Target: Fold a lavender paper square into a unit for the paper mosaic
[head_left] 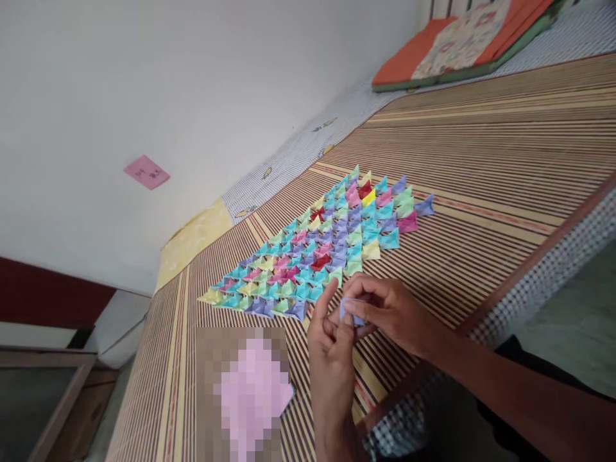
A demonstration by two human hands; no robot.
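Observation:
A small piece of pale purple paper (pixel 353 309), partly folded, is pinched between my two hands. My left hand (pixel 331 337) grips its lower left part with thumb and fingers, the index finger pointing up. From the right, my right hand (pixel 387 308) closes thumb and fingertips on its other edge. The fingers hide part of the folds. Just beyond my hands, many small folded paper boats (pixel 320 240) in blue, purple, green, pink, yellow and red stand in close rows.
Beneath everything lies a striped mat (pixel 481 141) on a bed. A pixelated pink patch (pixel 253 398) shows at lower left. Orange folded bedding (pixel 462 45) lies at the far end. A pink note (pixel 147 172) is on the white wall (pixel 168 77). The mat's edge runs along the right.

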